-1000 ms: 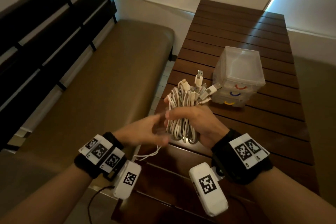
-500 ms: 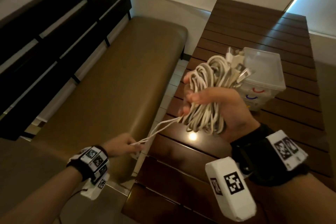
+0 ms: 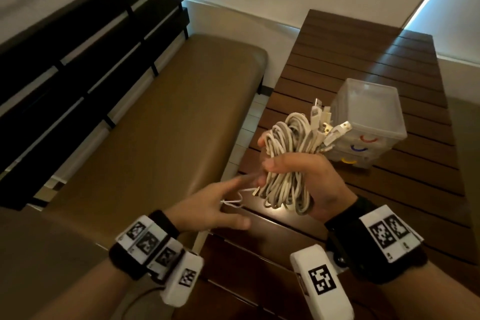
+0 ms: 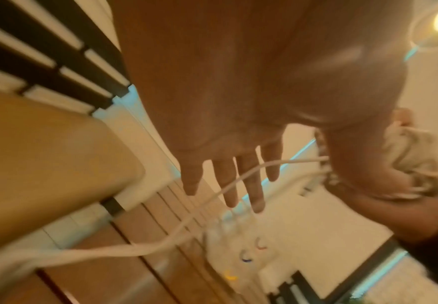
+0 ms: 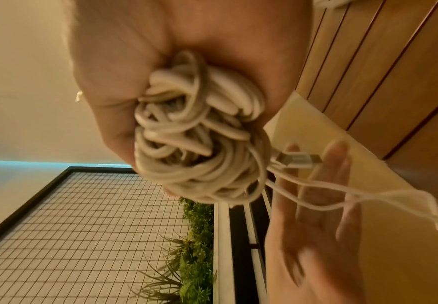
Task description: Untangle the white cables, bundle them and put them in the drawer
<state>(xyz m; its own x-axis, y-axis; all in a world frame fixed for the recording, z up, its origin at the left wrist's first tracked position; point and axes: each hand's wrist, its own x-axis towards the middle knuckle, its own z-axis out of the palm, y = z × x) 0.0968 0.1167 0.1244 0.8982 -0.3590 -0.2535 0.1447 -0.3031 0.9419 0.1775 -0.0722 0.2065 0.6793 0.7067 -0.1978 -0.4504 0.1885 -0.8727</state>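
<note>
Cable bundle in hand, drawers shut

The right hand (image 3: 304, 179) has its fingers wrapped tight round the coiled white cables (image 3: 288, 161), held above the near end of the slatted wooden table (image 3: 363, 60), plugs poking up top. The left hand (image 3: 207, 205) is spread flat with straight fingers, gripping nothing; a loose cable tail (image 3: 235, 199) hangs just by it. The little clear drawer unit (image 3: 368, 122) sits on the table just behind the bundle; can't tell what's inside.

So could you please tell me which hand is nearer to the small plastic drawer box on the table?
Right. The right hand, gripping the cable bundle, sits just in front of the drawer box; the left hand is farther off, open, beyond the table's edge.
</note>
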